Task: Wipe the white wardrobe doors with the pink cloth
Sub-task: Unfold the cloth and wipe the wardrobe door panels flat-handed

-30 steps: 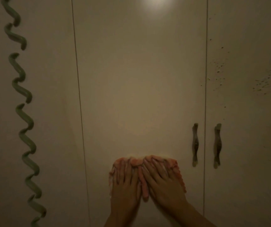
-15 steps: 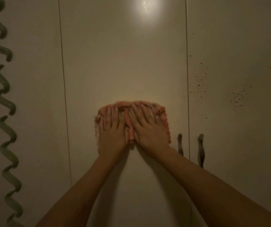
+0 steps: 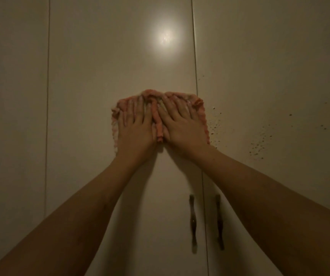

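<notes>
- Left hand (image 3: 135,124): flat, fingers spread and pointing up, palm pressed on the cloth (image 3: 198,104); it grips nothing, only pushes the fabric against the door; bare forearm runs down to the lower left corner
- Right hand (image 3: 182,124): likewise flat and open, fingers fanned up and a little left, pressed on the right half of the cloth; no grasp, just pressure; forearm runs off to the lower right
- The two hands lie side by side, nearly touching; a raised fold (image 3: 157,120) of pink fabric stands up in the gap between them
- Cloth: pink, bunched, spread under both palms on the middle door (image 3: 120,56); its edges show to the left of the left hand, above the fingertips and to the right of the right hand; its right edge sits just beside the seam (image 3: 195,66) to the right door (image 3: 269,56)
- Dark specks (image 3: 257,150) dot the right door, right of the cloth
- Two dark handles (image 3: 193,222) (image 3: 219,222) stand upright below the hands, one on each side of the seam
- A bright glare (image 3: 165,37) shines on the middle door above the cloth
- Left door (image 3: 14,116) lies beyond another seam; dim light overall
</notes>
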Motion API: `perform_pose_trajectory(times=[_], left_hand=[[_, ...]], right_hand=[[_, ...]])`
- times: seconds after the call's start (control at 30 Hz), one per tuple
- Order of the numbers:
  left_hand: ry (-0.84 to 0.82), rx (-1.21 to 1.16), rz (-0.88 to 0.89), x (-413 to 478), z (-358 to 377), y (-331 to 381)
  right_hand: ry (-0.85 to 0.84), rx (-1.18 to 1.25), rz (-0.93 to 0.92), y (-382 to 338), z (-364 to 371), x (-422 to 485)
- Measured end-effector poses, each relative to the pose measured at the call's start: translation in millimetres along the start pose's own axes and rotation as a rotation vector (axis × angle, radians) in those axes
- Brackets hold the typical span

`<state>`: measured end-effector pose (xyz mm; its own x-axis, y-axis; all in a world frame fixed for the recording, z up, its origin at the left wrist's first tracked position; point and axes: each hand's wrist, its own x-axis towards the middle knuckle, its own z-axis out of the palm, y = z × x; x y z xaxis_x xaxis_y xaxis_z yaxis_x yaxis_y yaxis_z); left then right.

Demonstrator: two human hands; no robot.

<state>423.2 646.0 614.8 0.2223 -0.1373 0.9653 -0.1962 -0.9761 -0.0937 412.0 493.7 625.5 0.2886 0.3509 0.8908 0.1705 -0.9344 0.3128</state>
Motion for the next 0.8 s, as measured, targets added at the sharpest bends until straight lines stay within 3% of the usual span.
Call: perform_pose_trajectory(times=[0.8], left_hand=[[0.13, -0.11, 0.13, 145, -4, 82]], right_hand=[[0.137, -0.025, 0.029, 148, -47, 75]])
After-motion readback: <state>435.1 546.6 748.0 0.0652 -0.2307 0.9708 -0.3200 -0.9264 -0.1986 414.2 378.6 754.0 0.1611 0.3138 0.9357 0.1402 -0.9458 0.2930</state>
